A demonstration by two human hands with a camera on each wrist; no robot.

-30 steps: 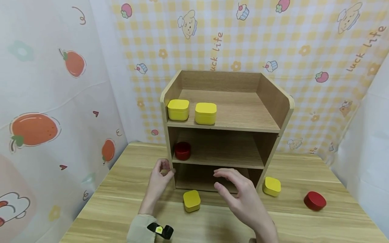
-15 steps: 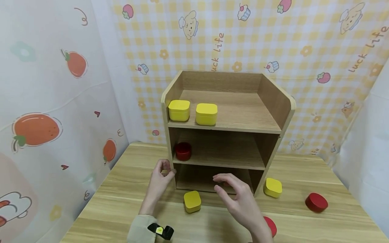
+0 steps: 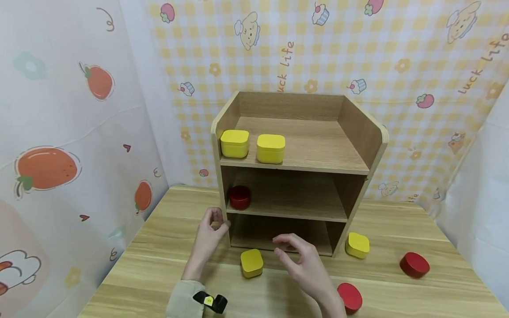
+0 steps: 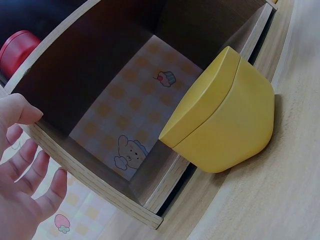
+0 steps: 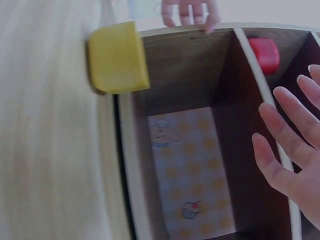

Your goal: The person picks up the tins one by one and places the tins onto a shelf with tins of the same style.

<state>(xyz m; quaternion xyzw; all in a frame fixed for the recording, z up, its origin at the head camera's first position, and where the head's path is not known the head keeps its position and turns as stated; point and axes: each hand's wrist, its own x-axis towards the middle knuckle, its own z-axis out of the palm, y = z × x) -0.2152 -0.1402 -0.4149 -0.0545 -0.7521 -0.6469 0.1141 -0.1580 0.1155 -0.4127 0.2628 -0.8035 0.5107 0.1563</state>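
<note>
A small wooden shelf (image 3: 294, 168) stands on the table. My left hand (image 3: 209, 234) holds the edge of its left side panel, thumb in front and fingers outside. My right hand (image 3: 305, 266) hovers before the bottom compartment with relaxed fingers apart, holding nothing. Between the hands, a yellow square box (image 3: 252, 263) sits on the table; the left wrist view shows this yellow box (image 4: 222, 115) with a lid seam. A red round box (image 3: 240, 197) is at the left of the middle compartment. Near my right wrist lies another red round box (image 3: 350, 297).
Two yellow boxes, one at the left end (image 3: 234, 144) and one beside it (image 3: 271, 149), stand on the top shelf. Right of the shelf, a yellow box (image 3: 357, 245) and a red round box (image 3: 415, 265) lie on the table (image 3: 441, 291). Patterned cloth (image 3: 191, 132) hangs behind.
My right hand has moved left and slightly down, so the red round box by its wrist now shows fully. My left hand keeps its place on the side panel.
</note>
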